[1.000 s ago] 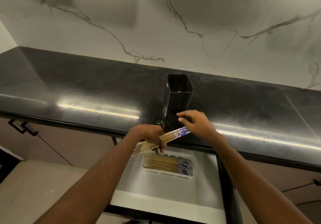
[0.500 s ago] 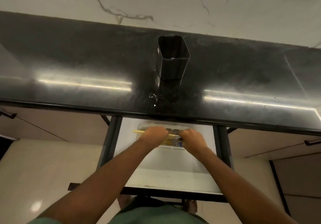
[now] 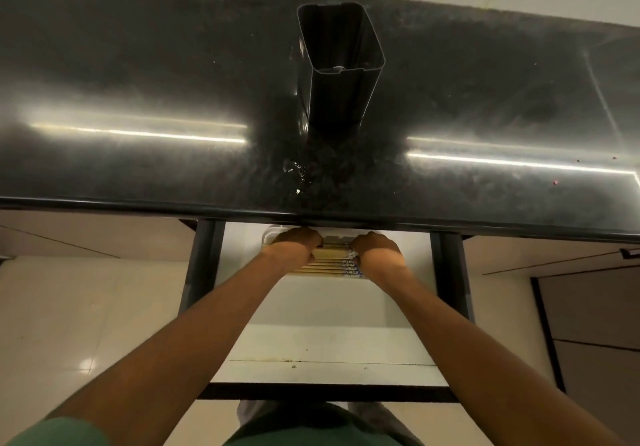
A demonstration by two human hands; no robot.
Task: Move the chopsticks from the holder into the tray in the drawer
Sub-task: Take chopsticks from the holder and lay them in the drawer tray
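The black square holder point(image 3: 339, 65) stands empty on the dark countertop point(image 3: 138, 82). Below the counter edge the white drawer point(image 3: 329, 341) is pulled out. At its back lies the white tray point(image 3: 268, 238), mostly hidden, holding several bamboo chopsticks point(image 3: 329, 262) with blue-patterned ends pointing right. My left hand point(image 3: 298, 243) and my right hand point(image 3: 375, 248) are down in the tray, each curled over one end of the chopstick bundle. The fingertips are hidden under the knuckles and the counter edge.
Water drops point(image 3: 294, 172) lie on the counter in front of the holder. Dark drawer rails point(image 3: 202, 272) run on both sides. Beige cabinet fronts flank the drawer; a black handle point(image 3: 628, 253) shows at the right. Pale floor lies below.
Both hands have come down from in front of the holder into the drawer, carrying the chopsticks onto the tray. The view has tilted downward.
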